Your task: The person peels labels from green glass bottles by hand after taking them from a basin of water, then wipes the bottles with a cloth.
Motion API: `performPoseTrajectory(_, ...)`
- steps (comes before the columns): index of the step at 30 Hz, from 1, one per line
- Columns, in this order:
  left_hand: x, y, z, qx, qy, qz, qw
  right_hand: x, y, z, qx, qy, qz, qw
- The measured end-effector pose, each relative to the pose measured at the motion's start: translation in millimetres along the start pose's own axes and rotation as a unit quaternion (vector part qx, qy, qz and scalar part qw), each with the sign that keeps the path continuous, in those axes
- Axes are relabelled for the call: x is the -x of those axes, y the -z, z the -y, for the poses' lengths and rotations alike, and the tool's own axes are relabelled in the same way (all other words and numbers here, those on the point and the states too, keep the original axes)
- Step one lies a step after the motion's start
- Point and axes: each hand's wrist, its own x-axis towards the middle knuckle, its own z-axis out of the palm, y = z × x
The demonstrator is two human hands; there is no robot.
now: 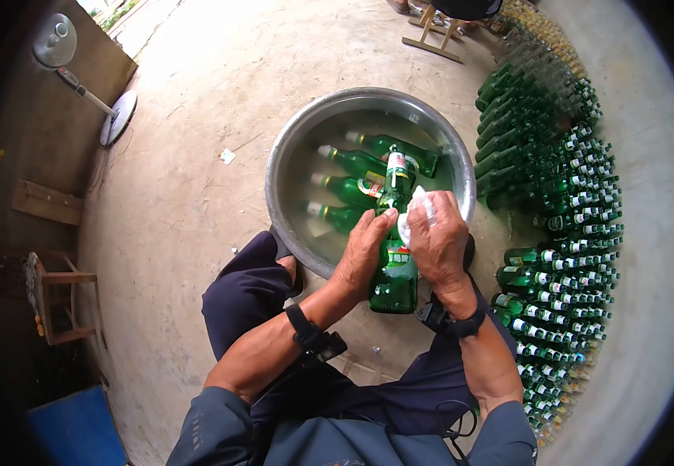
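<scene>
Left hand curled around the shoulder of a green bottle, right hand closed on a white cloth against its side, bottle slanting over the near rim of a metal basin. Judged a wiping step; rubbing calls for steady left-hand support. Basin contents: cloudy water, at least four more green bottles.

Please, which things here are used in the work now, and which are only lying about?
In use:
- green bottle in the left hand
- white cloth in the right hand
- metal basin
- bottles inside it
- probably the bottle rows at right

Lying about:
- fan
- paper scrap
- blue panel
</scene>
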Motion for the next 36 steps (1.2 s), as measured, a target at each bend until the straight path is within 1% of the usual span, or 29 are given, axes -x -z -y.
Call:
performPoseTrajectory(2,-1,-4,-8,0.013,-0.017,-0.059,0.998,8,-1,11,-0.017,0.035,0.043,0.998)
performPoseTrajectory(3,-5,2,-9,-0.016,-0.039,-0.068,0.997,13,0,19,-0.025,0.056,0.057,0.996)
performPoseTrajectory(4,-7,7,-8,-0.012,-0.037,-0.074,0.997,17,-1,25,-0.034,0.078,0.071,0.994)
performPoseTrajectory(5,-8,12,-7,-0.033,-0.043,-0.071,0.996,17,-3,26,-0.038,0.112,0.065,0.991)
performPoseTrajectory(6,-8,16,-4,-0.053,-0.048,-0.068,0.995,17,-4,23,-0.039,0.109,0.065,0.991)
performPoseTrajectory(7,-9,17,2,-0.054,-0.044,-0.067,0.995,15,-5,17,-0.071,0.074,0.07,0.992)
performPoseTrajectory(8,-11,16,9,-0.02,-0.02,-0.08,0.996,13,-5,12,-0.102,0.04,0.072,0.991)
performPoseTrajectory(9,-11,13,10,0.014,0.002,-0.093,0.996,9,-4,10,-0.091,0.01,0.066,0.994)
performPoseTrajectory(10,-7,10,8,0.0,0.005,-0.034,0.999,7,-3,7,-0.09,0.01,0.064,0.994)
performPoseTrajectory(12,-6,4,9,0.011,-0.009,-0.018,1.0,5,-3,4,-0.063,-0.035,-0.007,0.997)
performPoseTrajectory(13,-7,0,6,0.011,-0.01,-0.018,1.0,5,-2,6,-0.061,-0.032,-0.024,0.997)
performPoseTrajectory(14,-8,-4,2,0.015,-0.026,-0.044,0.999,4,-4,5,-0.061,-0.031,-0.023,0.997)
performPoseTrajectory(15,-9,-9,-4,0.019,-0.042,-0.07,0.997,4,-6,2,-0.092,-0.062,-0.023,0.994)
performPoseTrajectory(16,-9,-8,-6,0.02,-0.041,-0.07,0.997,5,-9,-3,-0.123,-0.094,-0.023,0.988)
performPoseTrajectory(17,-9,-7,-9,0.01,-0.049,-0.07,0.996,4,-13,-15,-0.191,-0.183,-0.001,0.964)
performPoseTrajectory(18,-9,-5,-13,-0.001,-0.058,-0.069,0.996,2,-14,-23,-0.189,-0.183,-0.002,0.965)
performPoseTrajectory(19,-15,5,-7,0.033,-0.05,-0.067,0.996,-1,-14,-29,-0.229,-0.238,0.01,0.944)
performPoseTrajectory(20,-17,11,-5,0.034,-0.05,-0.067,0.996,-1,-16,-35,-0.267,-0.291,0.022,0.918)
performPoseTrajectory(21,-18,12,-7,0.076,-0.043,-0.051,0.995,-2,-22,-37,-0.276,-0.278,-0.003,0.92)
performPoseTrajectory(22,-17,14,-9,0.119,-0.036,-0.036,0.992,-1,-24,-38,-0.275,-0.277,-0.001,0.921)
performPoseTrajectory(24,-16,15,-11,0.149,-0.023,-0.034,0.988,2,-27,-36,-0.327,-0.282,-0.01,0.902)
performPoseTrajectory(25,-15,17,-12,0.146,-0.031,-0.035,0.988,2,-26,-38,-0.326,-0.282,-0.008,0.902)
performPoseTrajectory(27,-14,22,-16,0.139,-0.047,-0.037,0.988,1,-22,-45,-0.253,-0.268,0.044,0.929)
performPoseTrajectory(28,-13,23,-17,0.141,-0.048,-0.037,0.988,1,-26,-52,-0.253,-0.267,0.046,0.929)
performPoseTrajectory(30,-10,23,-25,0.142,-0.053,-0.03,0.988,1,-36,-62,-0.129,-0.161,0.016,0.978)
performPoseTrajectory(31,-8,22,-30,0.143,-0.053,-0.031,0.988,0,-36,-63,-0.129,-0.161,0.017,0.978)
performPoseTrajectory(33,-4,22,-37,0.149,-0.032,0.007,0.988,-1,-35,-64,-0.097,-0.154,0.078,0.98)
performPoseTrajectory(34,-4,21,-39,0.15,-0.032,0.007,0.988,0,-34,-64,-0.096,-0.154,0.08,0.98)
performPoseTrajectory(36,-3,18,-42,0.161,-0.055,-0.036,0.985,3,-35,-68,0.052,-0.101,0.105,0.988)
